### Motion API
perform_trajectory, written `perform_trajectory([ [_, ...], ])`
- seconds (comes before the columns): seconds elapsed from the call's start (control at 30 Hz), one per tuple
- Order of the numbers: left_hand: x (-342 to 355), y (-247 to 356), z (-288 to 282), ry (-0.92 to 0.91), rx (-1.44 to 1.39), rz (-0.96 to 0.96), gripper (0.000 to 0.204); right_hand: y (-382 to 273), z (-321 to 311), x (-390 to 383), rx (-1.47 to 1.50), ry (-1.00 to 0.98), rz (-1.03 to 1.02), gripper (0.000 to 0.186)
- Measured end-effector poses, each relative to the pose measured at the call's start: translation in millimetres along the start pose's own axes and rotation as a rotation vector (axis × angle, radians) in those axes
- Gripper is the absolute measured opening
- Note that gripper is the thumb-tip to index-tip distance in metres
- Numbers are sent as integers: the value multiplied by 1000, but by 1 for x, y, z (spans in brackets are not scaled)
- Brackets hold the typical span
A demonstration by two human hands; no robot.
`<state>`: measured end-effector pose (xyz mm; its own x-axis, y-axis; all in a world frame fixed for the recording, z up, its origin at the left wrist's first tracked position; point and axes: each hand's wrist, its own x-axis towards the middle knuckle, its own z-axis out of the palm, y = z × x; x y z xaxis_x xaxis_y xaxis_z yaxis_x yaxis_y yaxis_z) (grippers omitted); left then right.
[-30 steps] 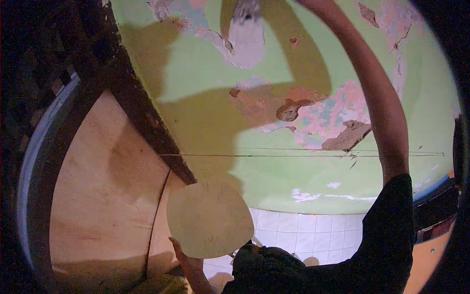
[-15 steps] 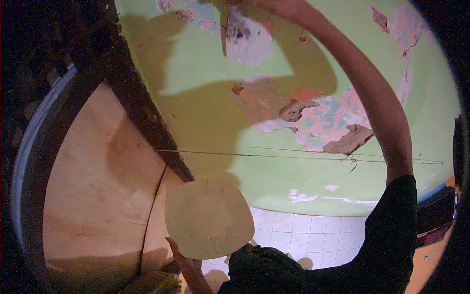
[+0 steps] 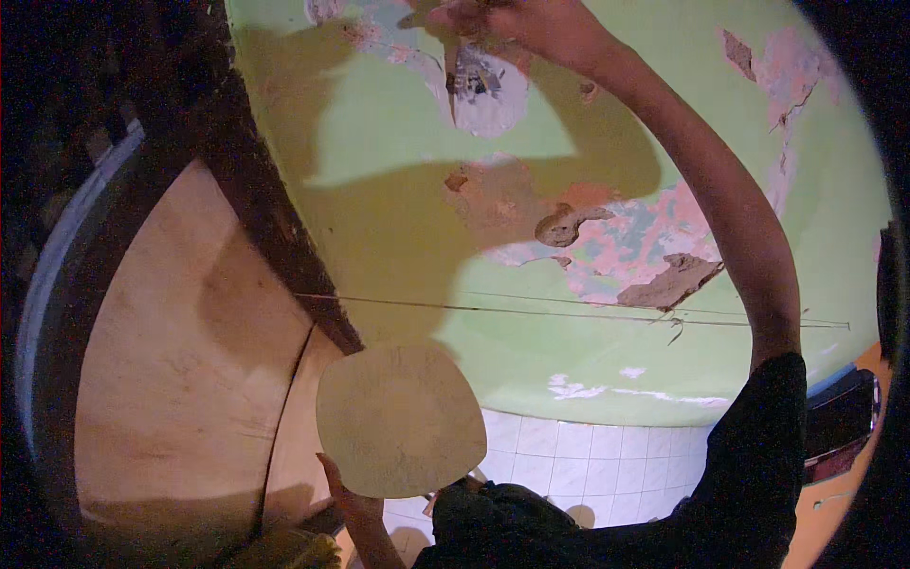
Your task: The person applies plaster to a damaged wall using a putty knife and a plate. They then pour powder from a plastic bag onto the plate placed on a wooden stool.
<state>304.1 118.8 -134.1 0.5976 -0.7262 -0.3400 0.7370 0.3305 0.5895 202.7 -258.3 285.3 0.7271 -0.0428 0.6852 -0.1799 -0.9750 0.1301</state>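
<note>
Low in the view, my left hand (image 3: 355, 517) grips a pale, flat board with rounded corners (image 3: 400, 422) from below. Its thumb shows at the board's left edge; the other fingers are hidden behind it. High up, my right hand (image 3: 488, 21) is closed at the green wall, partly cut off by the frame's top. From it points down a thin, narrow blade (image 3: 452, 85), seen nearly edge-on, like a putty knife. The blade lies at the left side of a whitish patch (image 3: 495, 106) with dark marks; whether it touches the wall cannot be told.
Peeling pink and bare brown spots (image 3: 645, 232) mark the green wall (image 3: 398, 228). A thin string (image 3: 569, 314) runs across it. A dark wooden beam (image 3: 275, 223) borders a brown panel (image 3: 180, 360) at left. White tiles (image 3: 578, 460) lie below, and an orange cabinet (image 3: 839, 503) stands lower right.
My right hand and its blade have come slightly down and to the right, and the blade shows more fully beside the whitish patch. The board in my left hand has barely moved.
</note>
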Motion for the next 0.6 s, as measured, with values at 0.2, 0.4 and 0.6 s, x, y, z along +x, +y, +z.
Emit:
perform_trajectory([
  [0.2, 13, -9, 4, -111, -35, -56, 72, 20, -76, 6, 82, 332, -40, 40],
  [0.4, 13, -6, 17, -41, 40, 46, 73, 8, -22, -15, 45, 97, 75, 43],
  [0.6, 13, -7, 24, -109, 54, 25, 74, 21, -103, -9, 152, 360, 85, 43],
])
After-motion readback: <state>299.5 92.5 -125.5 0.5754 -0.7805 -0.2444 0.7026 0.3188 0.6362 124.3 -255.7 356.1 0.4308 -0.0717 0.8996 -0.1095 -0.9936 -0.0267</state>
